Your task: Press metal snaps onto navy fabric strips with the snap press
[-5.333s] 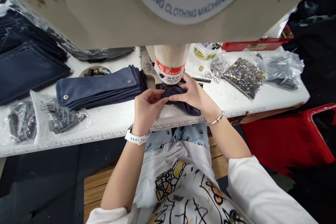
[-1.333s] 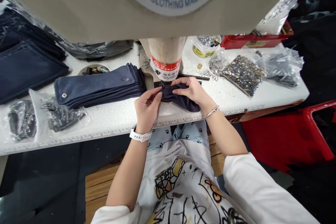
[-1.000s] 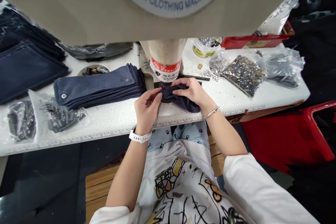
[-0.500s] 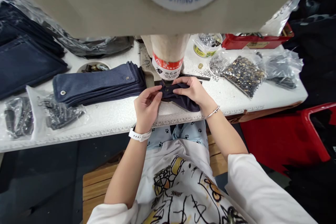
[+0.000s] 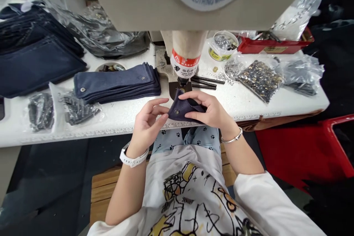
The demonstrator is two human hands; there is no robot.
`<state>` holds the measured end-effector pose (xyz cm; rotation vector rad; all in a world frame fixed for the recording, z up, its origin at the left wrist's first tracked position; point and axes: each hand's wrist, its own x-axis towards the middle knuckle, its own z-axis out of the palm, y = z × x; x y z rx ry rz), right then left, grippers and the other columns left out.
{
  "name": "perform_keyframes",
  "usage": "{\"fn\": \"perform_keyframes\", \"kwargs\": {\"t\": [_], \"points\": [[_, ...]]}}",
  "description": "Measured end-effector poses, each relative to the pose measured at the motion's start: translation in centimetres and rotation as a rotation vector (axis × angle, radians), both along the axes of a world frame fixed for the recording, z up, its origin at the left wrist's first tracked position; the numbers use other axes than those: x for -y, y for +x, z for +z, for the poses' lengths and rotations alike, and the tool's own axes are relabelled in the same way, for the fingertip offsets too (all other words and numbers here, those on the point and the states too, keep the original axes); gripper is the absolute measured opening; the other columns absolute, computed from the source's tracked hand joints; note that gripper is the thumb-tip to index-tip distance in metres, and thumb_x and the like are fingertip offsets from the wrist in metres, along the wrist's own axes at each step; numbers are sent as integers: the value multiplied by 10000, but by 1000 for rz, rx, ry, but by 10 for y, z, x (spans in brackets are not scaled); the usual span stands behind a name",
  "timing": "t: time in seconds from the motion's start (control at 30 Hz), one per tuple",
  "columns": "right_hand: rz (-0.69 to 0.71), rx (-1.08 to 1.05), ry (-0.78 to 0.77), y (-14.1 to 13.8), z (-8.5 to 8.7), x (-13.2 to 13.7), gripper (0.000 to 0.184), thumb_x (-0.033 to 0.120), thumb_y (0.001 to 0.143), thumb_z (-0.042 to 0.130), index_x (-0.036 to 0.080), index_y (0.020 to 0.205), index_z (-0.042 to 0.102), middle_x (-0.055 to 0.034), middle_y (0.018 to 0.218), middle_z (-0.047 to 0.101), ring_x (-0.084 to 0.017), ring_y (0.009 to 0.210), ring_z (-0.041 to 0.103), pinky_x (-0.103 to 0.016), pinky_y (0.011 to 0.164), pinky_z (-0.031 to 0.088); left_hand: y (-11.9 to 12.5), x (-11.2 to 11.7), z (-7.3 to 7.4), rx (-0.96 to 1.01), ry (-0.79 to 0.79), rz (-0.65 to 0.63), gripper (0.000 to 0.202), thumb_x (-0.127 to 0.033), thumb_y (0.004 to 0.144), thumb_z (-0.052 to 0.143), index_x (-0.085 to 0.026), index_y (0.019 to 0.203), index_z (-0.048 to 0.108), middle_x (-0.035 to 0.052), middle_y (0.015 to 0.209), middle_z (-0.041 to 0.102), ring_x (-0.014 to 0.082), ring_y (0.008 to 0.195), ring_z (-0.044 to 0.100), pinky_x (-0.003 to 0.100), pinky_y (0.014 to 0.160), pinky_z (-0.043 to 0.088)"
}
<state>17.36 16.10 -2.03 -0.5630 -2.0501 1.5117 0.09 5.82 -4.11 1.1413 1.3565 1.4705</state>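
Note:
My right hand grips a dark navy fabric piece, index finger at its upper edge and thumb on its front. A round metal snap shows on the fabric, whose upper corner is tilted up. My left hand is at the left edge of the piece, index finger stretched out above it and thumb apart; its fingertips are close to or touching the cloth. Just beyond the fabric stands the snap press head with a red warning label, above a dark metal plate.
Left of the press lies a stack of navy fabric strips with snaps. Bags of black springs lie before it. To the right are black spring rods, a tub of metal parts, a bag of snaps and a red tray.
The fabric piece has come toward me, out from under the press head, and its corner is raised. My left hand has loosened its pinch. The view has shifted slightly.

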Motion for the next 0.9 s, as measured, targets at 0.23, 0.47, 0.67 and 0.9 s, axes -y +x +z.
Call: {"fn": "perform_keyframes", "kwargs": {"t": [0.23, 0.47, 0.67, 0.9], "points": [[132, 65, 117, 4, 9, 9, 461, 124, 746, 588, 235, 1191, 542, -40, 1163, 585, -176, 1073, 561, -322, 949, 439, 7, 13, 11, 68, -76, -96, 339, -335, 767, 622, -200, 1074, 577, 52, 764, 680, 175, 716, 644, 305, 658, 522], [177, 133, 182, 3, 16, 19, 583, 108, 755, 551, 251, 1306, 428, -39, 1303, 496, -194, 1171, 498, -331, 989, 399, 15, 15, 11, 37, -95, -17, 196, -333, 792, 585, -197, 932, 602, -18, 559, 589, 110, 519, 558, 227, 494, 452], [104, 264, 162, 20, 15, 12, 494, 303, 739, 651, 209, 1206, 517, -47, 1132, 594, -161, 866, 594, -266, 754, 479, -3, 27, 14, -27, -93, 243, 115, -292, 787, 591, -197, 851, 591, -43, 525, 541, 83, 480, 515, 199, 487, 437], [106, 334, 266, 44, 14, -8, 289, 397, 716, 673, 149, 604, 576, -17, 701, 532, -135, 691, 514, -275, 680, 428, -21, 33, 14, 55, -203, 162, 107, -284, 777, 576, -198, 840, 559, -17, 595, 610, 132, 537, 601, 250, 530, 514]]}}
